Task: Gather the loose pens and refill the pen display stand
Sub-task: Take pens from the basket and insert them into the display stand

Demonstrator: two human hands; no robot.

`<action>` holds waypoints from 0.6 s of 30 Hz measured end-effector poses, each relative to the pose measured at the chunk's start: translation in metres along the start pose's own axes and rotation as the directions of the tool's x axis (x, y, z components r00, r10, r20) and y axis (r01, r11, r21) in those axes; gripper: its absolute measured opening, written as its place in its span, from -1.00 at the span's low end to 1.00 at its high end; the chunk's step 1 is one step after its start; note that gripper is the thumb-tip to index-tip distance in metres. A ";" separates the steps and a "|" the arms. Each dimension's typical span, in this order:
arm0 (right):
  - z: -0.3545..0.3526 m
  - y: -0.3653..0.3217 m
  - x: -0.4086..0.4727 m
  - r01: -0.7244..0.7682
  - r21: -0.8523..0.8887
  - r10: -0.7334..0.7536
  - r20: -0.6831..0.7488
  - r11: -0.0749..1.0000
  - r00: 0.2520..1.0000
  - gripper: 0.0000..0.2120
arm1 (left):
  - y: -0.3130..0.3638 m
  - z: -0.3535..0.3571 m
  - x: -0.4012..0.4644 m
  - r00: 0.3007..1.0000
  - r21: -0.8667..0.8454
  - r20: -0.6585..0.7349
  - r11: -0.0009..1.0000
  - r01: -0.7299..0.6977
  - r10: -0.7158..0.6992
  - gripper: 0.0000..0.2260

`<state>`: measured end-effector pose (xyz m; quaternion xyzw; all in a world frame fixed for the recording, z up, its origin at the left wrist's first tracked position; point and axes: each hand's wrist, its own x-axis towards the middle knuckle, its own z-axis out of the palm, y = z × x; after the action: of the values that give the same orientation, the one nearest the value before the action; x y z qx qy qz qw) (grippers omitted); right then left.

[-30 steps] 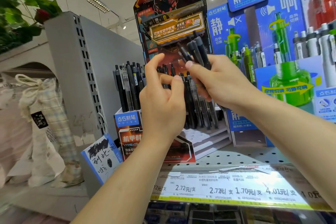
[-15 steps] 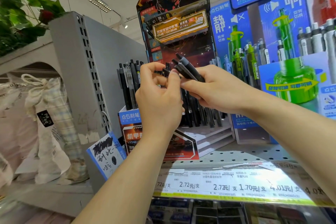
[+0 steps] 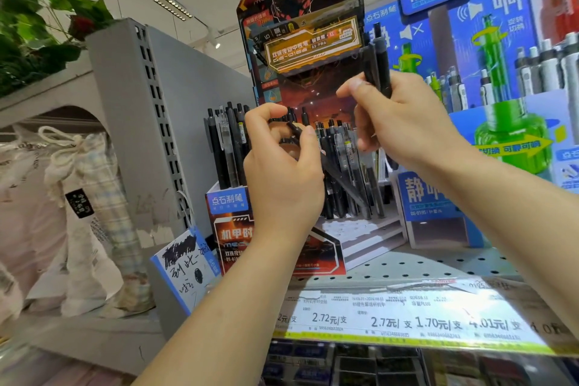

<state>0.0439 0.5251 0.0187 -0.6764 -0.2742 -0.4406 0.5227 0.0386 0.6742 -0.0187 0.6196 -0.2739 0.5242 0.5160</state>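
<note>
A: Several pens stand in the pen display stand (image 3: 275, 229) on the shelf (image 3: 438, 263). Bundle of pens (image 3: 377, 63) in right hand (image 3: 407, 128): grip curled round mid-barrel, ends up.

B: Light, stiff, slick. Left hand (image 3: 282, 175)?

A: Grip pinches one pen (image 3: 294, 128) near its top, wrist raised before the stand.

Single head-worn wide-angle view, no second view to overlap. Camera faced forward and slightly upward at a shop shelf (image 3: 407, 263), close in. Pen display stand (image 3: 300, 41) stood at 12 o'clock, forearms entered from 6 o'clock, both hands (image 3: 282, 172) near the lens. Ceiling lights (image 3: 170, 5) showed at 11 o'clock.
</note>
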 end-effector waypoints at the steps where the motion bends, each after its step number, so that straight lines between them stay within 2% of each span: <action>1: 0.000 0.002 0.001 -0.005 -0.013 0.005 -0.009 1.000 1.000 -0.79 | -0.001 0.000 0.000 1.000 0.015 0.004 1.000 -0.008 0.008 -0.72; 6: 0.001 0.008 0.003 -0.041 -0.097 0.042 0.007 0.994 0.999 -0.83 | -0.004 0.002 -0.003 0.996 0.113 0.027 0.990 -0.083 0.081 -0.80; 10: -0.001 0.008 0.003 -0.080 -0.076 0.079 -0.007 0.994 0.997 -0.87 | -0.004 0.003 -0.003 0.992 0.174 0.087 0.979 -0.110 0.096 -0.85; 14: 0.000 0.008 0.002 -0.085 -0.112 0.085 -0.005 0.990 0.996 -0.82 | -0.001 0.004 -0.003 0.990 0.218 0.114 0.970 -0.111 0.088 -0.87; 18: 0.001 0.008 0.002 -0.119 -0.044 0.118 -0.009 0.992 0.993 -0.80 | -0.001 0.004 -0.003 0.984 0.244 0.164 0.964 -0.110 0.071 -0.81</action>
<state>0.0522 0.5231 0.0169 -0.7016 -0.2219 -0.4169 0.5335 0.0406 0.6699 -0.0216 0.7055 -0.2722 0.5285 0.3858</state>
